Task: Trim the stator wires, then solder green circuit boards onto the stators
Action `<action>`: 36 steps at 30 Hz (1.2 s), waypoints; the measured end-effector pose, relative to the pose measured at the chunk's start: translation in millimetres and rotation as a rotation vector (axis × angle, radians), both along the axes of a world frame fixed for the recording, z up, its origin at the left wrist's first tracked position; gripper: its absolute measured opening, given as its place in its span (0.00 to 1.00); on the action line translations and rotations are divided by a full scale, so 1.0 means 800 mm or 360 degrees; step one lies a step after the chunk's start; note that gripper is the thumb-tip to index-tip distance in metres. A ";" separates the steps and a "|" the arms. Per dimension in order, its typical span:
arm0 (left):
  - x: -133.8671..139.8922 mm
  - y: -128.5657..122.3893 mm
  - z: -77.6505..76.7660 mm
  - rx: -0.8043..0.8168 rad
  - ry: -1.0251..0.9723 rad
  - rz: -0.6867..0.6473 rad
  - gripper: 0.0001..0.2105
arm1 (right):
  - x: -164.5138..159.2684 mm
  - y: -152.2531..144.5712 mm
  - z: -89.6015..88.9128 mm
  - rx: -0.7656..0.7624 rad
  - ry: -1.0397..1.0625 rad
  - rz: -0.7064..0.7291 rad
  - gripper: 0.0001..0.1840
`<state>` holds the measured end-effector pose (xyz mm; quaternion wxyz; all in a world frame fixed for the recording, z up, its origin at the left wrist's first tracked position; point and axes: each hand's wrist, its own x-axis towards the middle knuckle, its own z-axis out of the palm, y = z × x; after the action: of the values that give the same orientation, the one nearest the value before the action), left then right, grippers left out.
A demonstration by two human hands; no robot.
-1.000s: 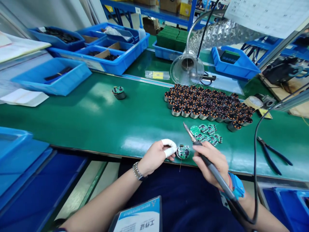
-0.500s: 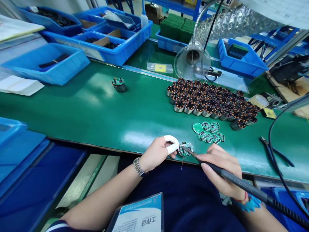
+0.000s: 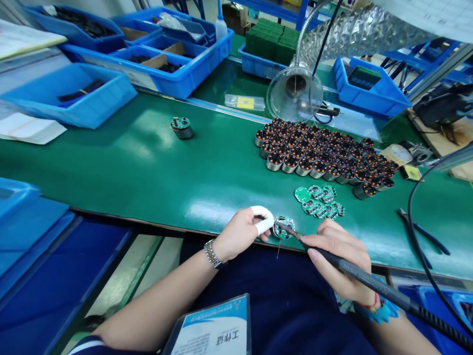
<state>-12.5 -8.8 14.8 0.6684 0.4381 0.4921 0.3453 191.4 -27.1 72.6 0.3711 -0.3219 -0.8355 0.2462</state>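
My left hand (image 3: 247,227), with white covers on thumb and forefinger, grips the left side of a motor stator topped by a round green circuit board (image 3: 287,229). A thin wire hangs from its near side. My right hand (image 3: 342,256) is closed around the black handle of a soldering iron (image 3: 354,273), whose tip rests on or just above the board. Beyond my right hand lies a cluster of loose round circuit boards (image 3: 320,209). Behind them stand rows of bare motor stators (image 3: 305,166) with orange-copper windings.
One stator with a board (image 3: 182,129) stands alone at the left. Pliers (image 3: 417,231) lie at the right by a cable. A clear fume-extraction hood (image 3: 294,96) hangs behind the stators. Blue bins (image 3: 74,108) line the left and back of the green bench (image 3: 140,172).
Almost nothing differs. Both hands, the stator and the soldering iron keep their places; the view has shifted very slightly.
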 end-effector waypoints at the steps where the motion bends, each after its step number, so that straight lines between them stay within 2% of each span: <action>1: 0.000 0.000 -0.001 -0.0004 0.0004 -0.0002 0.03 | 0.001 -0.001 0.000 0.0005 0.0008 -0.0010 0.16; 4: 0.000 0.000 -0.002 -0.0020 0.0007 0.0009 0.03 | 0.005 -0.001 -0.005 0.0013 0.0050 -0.0084 0.19; 8: 0.001 0.000 0.000 -0.0015 -0.0012 0.0020 0.03 | 0.002 0.003 -0.026 -0.0038 -0.0018 -0.0222 0.19; 13: 0.001 0.000 0.005 -0.0021 -0.0005 0.0020 0.03 | -0.012 0.012 -0.052 -0.0183 -0.0224 -0.0194 0.21; 19: -0.003 0.013 0.002 -0.0089 -0.0221 0.0035 0.09 | -0.012 0.014 -0.057 -0.0276 -0.0217 -0.0193 0.20; 23: -0.006 0.026 0.002 0.0038 -0.0231 -0.0163 0.07 | -0.011 0.015 -0.055 -0.0302 -0.0200 -0.0163 0.21; 31: -0.026 0.051 0.012 0.0375 0.0019 -0.0851 0.04 | -0.011 0.018 -0.056 -0.0354 -0.0165 -0.0122 0.21; 33: -0.030 0.051 0.019 0.0518 0.0178 -0.0937 0.04 | -0.011 0.019 -0.056 -0.0365 -0.0174 -0.0102 0.21; 36: -0.032 0.047 0.029 0.0852 0.0498 -0.0909 0.04 | -0.010 0.020 -0.055 -0.0378 -0.0178 -0.0075 0.21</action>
<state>-38.4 29.0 37.9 0.5171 0.7622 0.3394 0.1911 183.3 -11.2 28.9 0.2888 -0.3965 -0.8120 0.3163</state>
